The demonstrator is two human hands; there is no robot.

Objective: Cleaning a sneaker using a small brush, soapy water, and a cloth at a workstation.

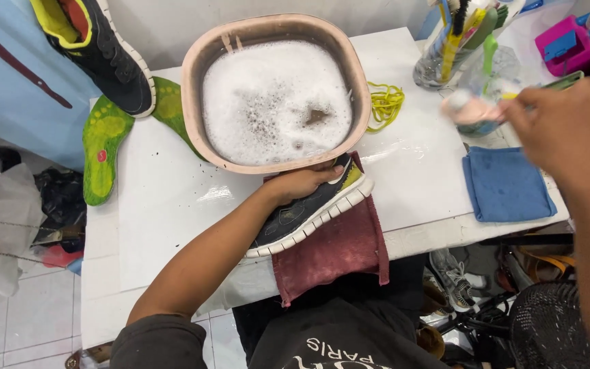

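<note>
Dark grey mesh sneaker w/ white sole (308, 219) lies on maroon towel (339, 249) at bench (172, 198) front edge; left hand (302, 183) fingers clamped on it. Right hand (561, 126) fingers closed on blurred brush (469, 109), beside blue cloth (506, 184).

The shoe (308, 215) under the left hand (302, 183) was dark grey with a white sole and a yellow-green heel lining; the towel (332, 253) beneath it was maroon; at twelve o'clock the basin (196, 82) was pale pink, holding white foam; at nine o'clock lay green insoles (103, 147); at three o'clock, a blue cloth (506, 184); yellow laces (383, 104).
</note>
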